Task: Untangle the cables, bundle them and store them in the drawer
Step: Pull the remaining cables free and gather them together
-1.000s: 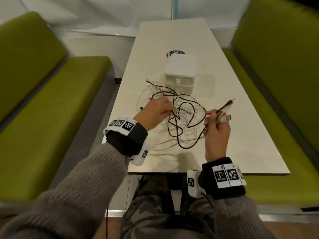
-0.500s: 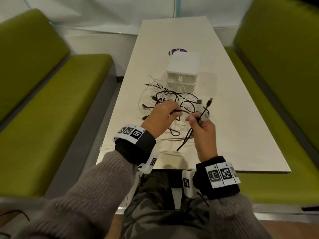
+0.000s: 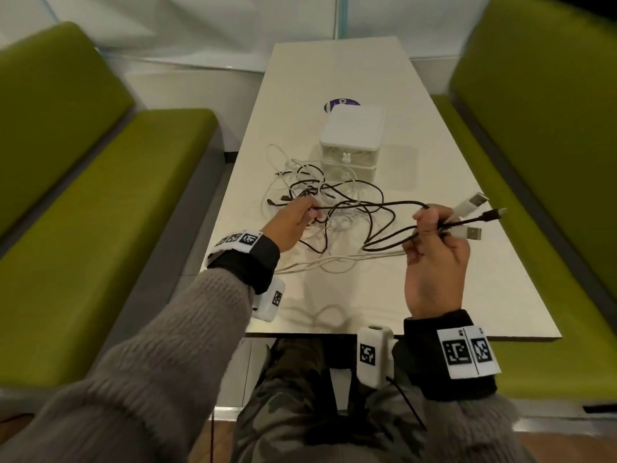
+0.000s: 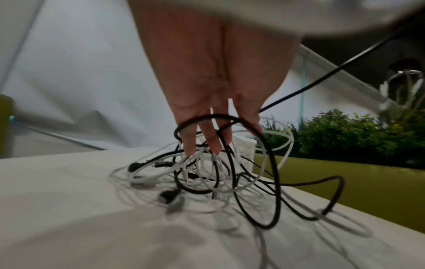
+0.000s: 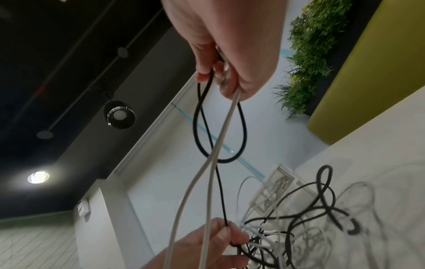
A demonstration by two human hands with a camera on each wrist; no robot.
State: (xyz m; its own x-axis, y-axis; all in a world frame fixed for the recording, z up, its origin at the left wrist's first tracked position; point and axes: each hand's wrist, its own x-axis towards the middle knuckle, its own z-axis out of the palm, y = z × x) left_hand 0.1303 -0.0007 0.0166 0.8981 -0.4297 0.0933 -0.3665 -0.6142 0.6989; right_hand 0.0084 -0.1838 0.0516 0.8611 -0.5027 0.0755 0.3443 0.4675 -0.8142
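White table, tangled cables mid-width

The counter looks smooth, matt white laminate. The drawer box is translucent white plastic. Bench cushions are matt green cloth.

We count two hands: the left hand at nine o'clock of the cable tangle, the right hand at four. Three plug ends stick out of the right fist. One two-drawer box stands at twelve, between two green benches.
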